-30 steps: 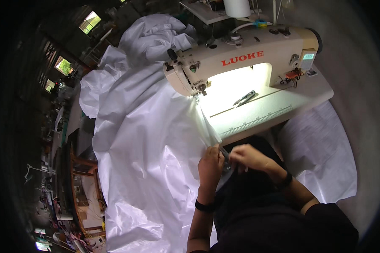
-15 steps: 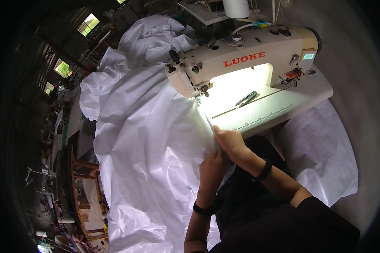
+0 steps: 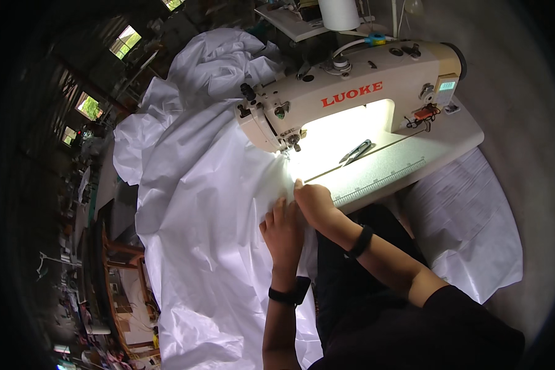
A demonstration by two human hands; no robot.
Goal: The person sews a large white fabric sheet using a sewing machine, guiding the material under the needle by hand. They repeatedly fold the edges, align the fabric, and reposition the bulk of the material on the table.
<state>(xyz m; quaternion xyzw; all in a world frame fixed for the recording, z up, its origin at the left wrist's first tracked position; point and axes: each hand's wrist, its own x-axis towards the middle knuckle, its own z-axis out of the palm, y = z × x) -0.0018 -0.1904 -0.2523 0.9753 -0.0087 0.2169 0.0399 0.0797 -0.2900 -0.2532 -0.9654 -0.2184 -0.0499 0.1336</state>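
White sheeting drapes by the sewing machine's needle end — the left hand, fingers slightly spread, rests on it, seemingly steadying; the right hand curls at its edge, pinch unclear — thread snips lie handy beneath the arm.

sewing machine, snips, white sheet on table

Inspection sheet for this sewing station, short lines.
Surface: pale table, brightly lit, ruler marks near the front edge.
Job's things: creased white sheet reaches under the left end of the sewing machine.
Clutter: snips on the table by the machine's lit opening.
Hands: left hand open on the sheet; right hand at the sheet's edge, grip unclear.
Cables: dark wires bunched near the machine's right end.
Surroundings: bright windows at upper left; white material beside the table at right.
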